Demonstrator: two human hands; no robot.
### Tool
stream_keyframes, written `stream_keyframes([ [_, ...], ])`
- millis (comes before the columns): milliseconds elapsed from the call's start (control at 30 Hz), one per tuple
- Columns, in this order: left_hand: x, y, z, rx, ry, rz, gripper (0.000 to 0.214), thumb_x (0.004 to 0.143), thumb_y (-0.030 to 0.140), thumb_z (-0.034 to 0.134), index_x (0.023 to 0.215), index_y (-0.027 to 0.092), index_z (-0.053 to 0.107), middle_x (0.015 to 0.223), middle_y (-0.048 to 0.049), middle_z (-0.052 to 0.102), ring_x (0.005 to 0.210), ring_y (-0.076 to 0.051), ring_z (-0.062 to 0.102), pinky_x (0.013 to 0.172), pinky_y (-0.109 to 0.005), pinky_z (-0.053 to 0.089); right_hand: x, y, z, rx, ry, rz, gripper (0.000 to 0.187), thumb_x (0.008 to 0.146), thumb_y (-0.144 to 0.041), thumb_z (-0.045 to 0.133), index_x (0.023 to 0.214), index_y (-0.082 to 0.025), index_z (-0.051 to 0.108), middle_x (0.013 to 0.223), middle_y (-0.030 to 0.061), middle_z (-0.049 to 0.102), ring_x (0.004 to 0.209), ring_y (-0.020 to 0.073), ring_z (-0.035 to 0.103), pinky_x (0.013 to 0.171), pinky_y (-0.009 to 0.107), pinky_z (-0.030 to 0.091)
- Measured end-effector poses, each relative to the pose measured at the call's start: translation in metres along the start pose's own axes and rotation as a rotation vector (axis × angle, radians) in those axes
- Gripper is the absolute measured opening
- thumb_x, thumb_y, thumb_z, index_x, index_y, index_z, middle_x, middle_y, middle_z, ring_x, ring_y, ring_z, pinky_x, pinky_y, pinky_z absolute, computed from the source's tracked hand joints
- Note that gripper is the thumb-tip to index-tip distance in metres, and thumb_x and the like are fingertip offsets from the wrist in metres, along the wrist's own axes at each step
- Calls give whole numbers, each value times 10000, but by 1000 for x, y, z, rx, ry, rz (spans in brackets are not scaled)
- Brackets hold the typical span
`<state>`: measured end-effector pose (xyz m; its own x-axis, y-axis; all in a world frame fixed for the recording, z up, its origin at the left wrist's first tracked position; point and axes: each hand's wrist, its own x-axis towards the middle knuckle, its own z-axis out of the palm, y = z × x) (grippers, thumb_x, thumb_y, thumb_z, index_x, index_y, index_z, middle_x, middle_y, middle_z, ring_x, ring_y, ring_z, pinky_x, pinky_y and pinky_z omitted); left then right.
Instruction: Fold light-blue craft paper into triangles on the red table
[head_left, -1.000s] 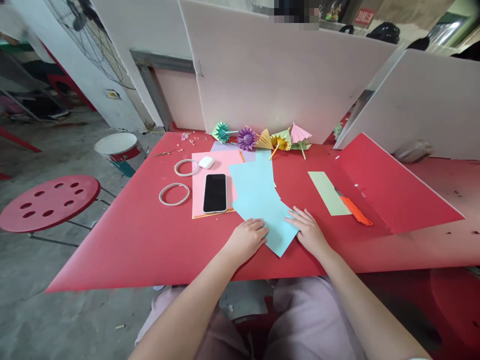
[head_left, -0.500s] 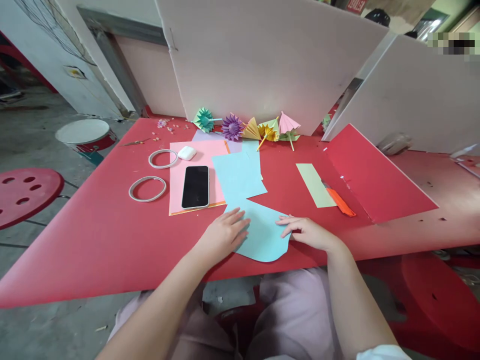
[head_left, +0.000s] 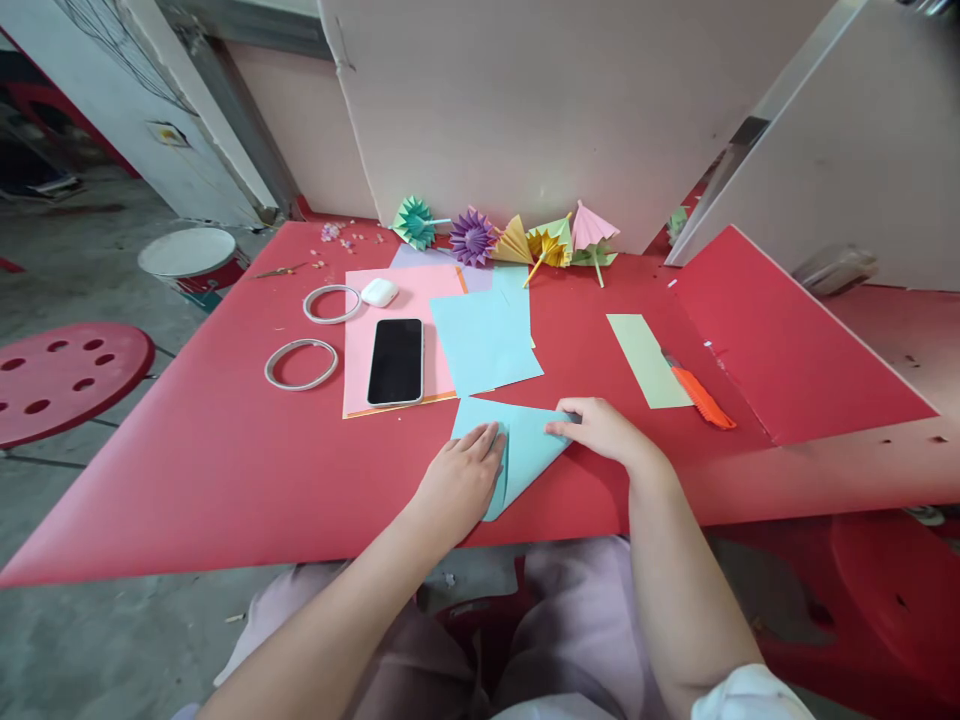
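A light blue sheet of paper lies near the table's front edge, its lower right side folded over to a slanting edge. My left hand rests on the paper's left part with fingers stretched out, beside a raised flap. At the paper's right corner my right hand pinches the edge between thumb and fingers. Just beyond lies a second light blue sheet, flat and apart from both hands.
Left of the sheets are a phone, an earbud case and two tape rolls. To the right lie a pale green strip, an orange cutter and a red board. Folded paper umbrellas line the back.
The near blue sheet has gone from flat with a curved front edge to folded over. My right hand now grips its right corner. The camera view has shifted slightly.
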<state>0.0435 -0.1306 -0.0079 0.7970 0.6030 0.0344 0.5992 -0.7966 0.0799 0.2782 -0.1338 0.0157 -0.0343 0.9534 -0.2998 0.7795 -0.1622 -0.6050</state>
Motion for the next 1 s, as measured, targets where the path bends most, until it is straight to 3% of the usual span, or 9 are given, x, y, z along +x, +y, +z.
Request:
stream_keyframes([
  [133, -10, 14, -3, 32, -64, -26, 402, 870, 146, 343, 1239, 57, 474, 1333, -161, 445, 1149, -257, 481, 811, -369, 473, -1, -4, 17, -158, 80, -32, 386, 742, -592, 491, 657, -217, 454, 644, -27, 445, 603, 126, 421, 514, 238, 277],
  [267, -18, 24, -6, 31, -12, -55, 358, 839, 136, 376, 1145, 60, 544, 1248, -188, 520, 1041, -283, 549, 712, -371, 491, 1, -5, 28, -271, 172, -133, 337, 814, -513, 448, 648, -220, 450, 603, -15, 453, 618, 141, 450, 524, 245, 284],
  [367, -17, 21, -9, -60, 65, -123, 258, 849, 135, 363, 920, 114, 610, 948, -133, 655, 795, -230, 613, 636, -340, 491, 5, -4, 33, -318, 222, -180, 332, 834, -470, 452, 620, -216, 439, 570, -11, 469, 612, 147, 462, 517, 251, 272],
  [433, -15, 16, -10, -130, 124, -205, 268, 873, 141, 327, 846, 146, 594, 775, -84, 645, 735, -206, 607, 637, -326, 493, 7, -3, 36, -338, 245, -185, 337, 834, -464, 459, 608, -215, 441, 566, -7, 489, 606, 148, 467, 509, 253, 263],
  [467, -13, 14, -9, -158, 156, -215, 271, 888, 158, 316, 870, 151, 586, 798, -83, 641, 805, -212, 609, 685, -333, 498, 8, -3, 37, -347, 260, -184, 343, 837, -465, 457, 603, -215, 441, 562, -6, 494, 603, 148, 467, 508, 253, 259],
  [533, -11, 11, -3, -203, 199, -141, 279, 920, 260, 325, 1023, 143, 557, 1061, -121, 606, 1079, -247, 529, 853, -376, 468, 10, -3, 38, -362, 277, -190, 351, 840, -468, 452, 598, -214, 442, 562, -4, 503, 605, 148, 470, 512, 255, 261],
  [633, -10, 11, 9, -248, 160, -6, 539, 887, 504, 351, 1271, 129, 409, 1392, -178, 338, 1309, -302, 271, 1022, -472, 322, 11, -3, 40, -366, 293, -227, 330, 847, -451, 452, 619, -212, 456, 612, 6, 539, 644, 153, 482, 547, 258, 288],
  [800, -17, 19, 12, -361, 99, -17, 696, 845, 586, 344, 1361, 121, 295, 1461, -220, 141, 1346, -325, 139, 1042, -503, 273, 12, -1, 38, -295, 309, -297, 307, 859, -420, 443, 637, -211, 473, 631, -1, 545, 660, 142, 467, 593, 253, 324],
  [1000, -24, 38, 7, -464, 62, -119, 612, 877, 530, 350, 1364, 164, 294, 1480, -163, 127, 1354, -318, 79, 1032, -531, 281, 12, 0, 38, -286, 275, -289, 274, 839, -406, 483, 644, -214, 508, 624, -2, 562, 650, 147, 462, 591, 261, 328],
])
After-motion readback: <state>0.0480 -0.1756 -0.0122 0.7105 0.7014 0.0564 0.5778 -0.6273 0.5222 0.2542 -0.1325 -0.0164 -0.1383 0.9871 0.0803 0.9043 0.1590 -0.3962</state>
